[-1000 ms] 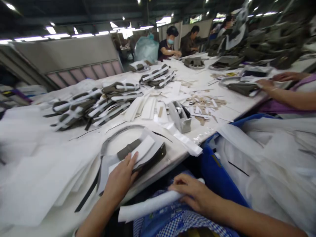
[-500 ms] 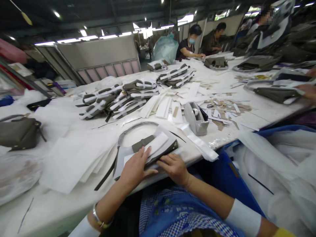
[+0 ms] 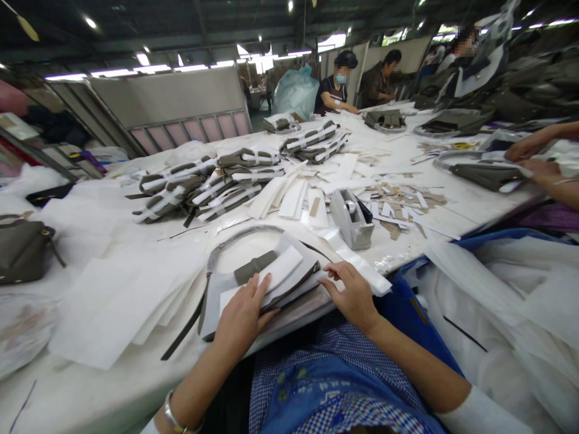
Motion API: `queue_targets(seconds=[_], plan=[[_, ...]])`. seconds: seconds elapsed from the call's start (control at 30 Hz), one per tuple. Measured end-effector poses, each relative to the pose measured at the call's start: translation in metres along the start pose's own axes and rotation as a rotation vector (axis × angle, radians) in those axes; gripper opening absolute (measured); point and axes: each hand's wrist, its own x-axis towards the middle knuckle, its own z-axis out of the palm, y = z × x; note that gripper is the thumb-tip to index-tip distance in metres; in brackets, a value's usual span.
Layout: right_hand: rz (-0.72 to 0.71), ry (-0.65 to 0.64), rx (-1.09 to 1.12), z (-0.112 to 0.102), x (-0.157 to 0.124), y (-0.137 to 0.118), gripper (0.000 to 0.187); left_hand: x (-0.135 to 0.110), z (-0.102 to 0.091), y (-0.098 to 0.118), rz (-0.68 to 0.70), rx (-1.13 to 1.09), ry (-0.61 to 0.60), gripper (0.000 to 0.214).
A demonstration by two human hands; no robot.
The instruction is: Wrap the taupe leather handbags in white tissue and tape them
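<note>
A dark olive handbag [image 3: 256, 266] lies folded on the table in front of me, its wrapped handle loop [image 3: 212, 256] pointing away. A white paper strip [image 3: 283, 268] rests on top of it. My left hand [image 3: 242, 304] presses on the strip and the bag's near side, fingers stretched out and thumb apart. At the bag's right end my right hand [image 3: 353, 294] is closed in a pinch, thumb and forefinger meeting at the edge of a thin white sheet [image 3: 333, 281]. A dark strap [image 3: 183, 330] trails off the bag's left side.
Beyond the bag stands a grey tape dispenser [image 3: 353, 220]. Several wrapped olive bundles [image 3: 248, 158] are piled farther back, near paper strips and scraps [image 3: 398, 205]. White sheets [image 3: 122, 301] lie left. A blue bin [image 3: 425, 319] is at my right; a co-worker's hands [image 3: 538, 157] handle another bag.
My right hand has moved up and right from the bag's near edge to its right end, fingers now pinched. My left hand stays on the bag. The view has shifted slightly.
</note>
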Motion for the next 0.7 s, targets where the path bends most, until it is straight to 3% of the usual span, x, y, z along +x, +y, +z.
queue_targets(seconds=[0.3,0.6,0.7], plan=[[0.29,-0.041,0.128,0.008,0.014,-0.013,0.013,-0.001,-0.001,0.002,-0.005,0.033,0.008,0.071],[0.392,-0.068,0.32,0.009,0.014,-0.018,0.014,0.0,0.001,0.001,0.01,0.038,0.034,0.069],[0.352,-0.088,0.307,0.007,0.017,-0.017,0.011,0.0,0.002,0.001,0.014,0.039,0.034,0.069]])
